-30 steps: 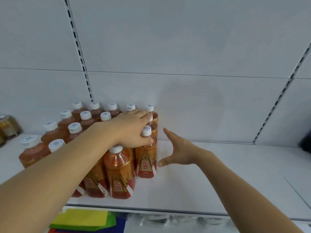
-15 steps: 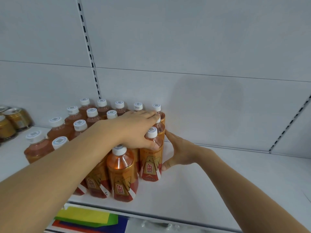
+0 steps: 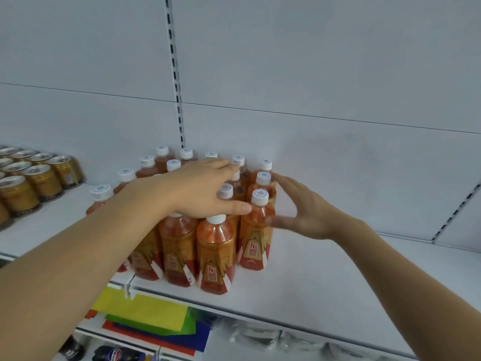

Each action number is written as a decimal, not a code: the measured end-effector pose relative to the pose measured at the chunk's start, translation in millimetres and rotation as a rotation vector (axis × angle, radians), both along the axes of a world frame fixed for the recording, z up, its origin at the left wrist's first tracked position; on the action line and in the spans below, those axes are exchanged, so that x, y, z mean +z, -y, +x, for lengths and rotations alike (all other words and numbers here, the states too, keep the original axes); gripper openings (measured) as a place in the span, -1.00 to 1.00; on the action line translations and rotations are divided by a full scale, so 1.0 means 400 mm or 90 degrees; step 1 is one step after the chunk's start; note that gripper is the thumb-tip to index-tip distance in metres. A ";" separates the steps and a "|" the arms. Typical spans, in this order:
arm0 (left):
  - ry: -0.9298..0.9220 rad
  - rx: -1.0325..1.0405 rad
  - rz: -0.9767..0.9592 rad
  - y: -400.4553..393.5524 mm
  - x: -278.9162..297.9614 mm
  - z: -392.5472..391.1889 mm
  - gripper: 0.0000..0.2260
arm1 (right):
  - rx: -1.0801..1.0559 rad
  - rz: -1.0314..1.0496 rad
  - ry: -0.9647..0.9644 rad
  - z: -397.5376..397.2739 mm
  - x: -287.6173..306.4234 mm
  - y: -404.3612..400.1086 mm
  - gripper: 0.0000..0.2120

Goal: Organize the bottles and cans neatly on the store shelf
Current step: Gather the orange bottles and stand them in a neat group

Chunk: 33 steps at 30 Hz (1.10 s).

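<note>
Several orange drink bottles (image 3: 215, 254) with white caps stand in a tight cluster on the white shelf (image 3: 312, 277). My left hand (image 3: 203, 191) lies flat across the caps in the middle of the cluster, fingers spread, thumb near the front right bottle (image 3: 256, 230). My right hand (image 3: 299, 209) is open, palm facing the right side of the cluster, fingertips by the right column of bottles and thumb touching the front right bottle. Gold cans (image 3: 33, 178) stand in rows at the far left of the same shelf.
The shelf runs bare to the right of the bottles. A slotted upright (image 3: 177, 82) rises behind the cluster, another (image 3: 458, 207) at the right. Below the shelf edge lie coloured sheets (image 3: 145, 313) and packaged goods.
The view has shifted so the cans now show at left. My right hand has lifted from cupping the front right bottle's base to flat along the cluster's right side. My left hand stays on the caps.
</note>
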<state>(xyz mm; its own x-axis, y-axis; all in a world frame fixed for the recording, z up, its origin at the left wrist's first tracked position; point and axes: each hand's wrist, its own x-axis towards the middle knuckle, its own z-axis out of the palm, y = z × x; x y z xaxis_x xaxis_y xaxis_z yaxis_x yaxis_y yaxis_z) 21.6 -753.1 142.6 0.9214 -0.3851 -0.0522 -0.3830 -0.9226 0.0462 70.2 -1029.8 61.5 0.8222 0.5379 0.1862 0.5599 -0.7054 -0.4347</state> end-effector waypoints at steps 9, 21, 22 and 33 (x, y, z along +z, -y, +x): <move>0.044 0.001 0.117 -0.228 -0.046 -0.056 0.23 | 0.005 -0.271 0.298 -0.175 0.053 -0.263 0.01; 0.189 -0.093 0.111 -0.247 -0.135 -0.082 0.01 | -0.155 -0.428 0.258 -0.247 0.038 -0.379 0.06; 0.198 -0.099 0.111 -0.246 -0.137 -0.083 0.00 | -0.162 -0.431 0.253 -0.251 0.041 -0.380 0.08; 0.218 -0.042 0.125 -0.397 -0.141 -0.085 0.16 | -0.179 -0.413 0.293 -0.272 0.020 -0.485 0.09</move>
<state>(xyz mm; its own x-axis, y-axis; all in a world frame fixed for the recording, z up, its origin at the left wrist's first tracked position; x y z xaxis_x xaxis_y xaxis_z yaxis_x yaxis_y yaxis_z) -12.4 -594.4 86.3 0.8716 -0.4576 0.1756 -0.4048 -0.8741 -0.2687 -38.4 -835.9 69.4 0.8593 0.4406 0.2598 0.3486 -0.8761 0.3329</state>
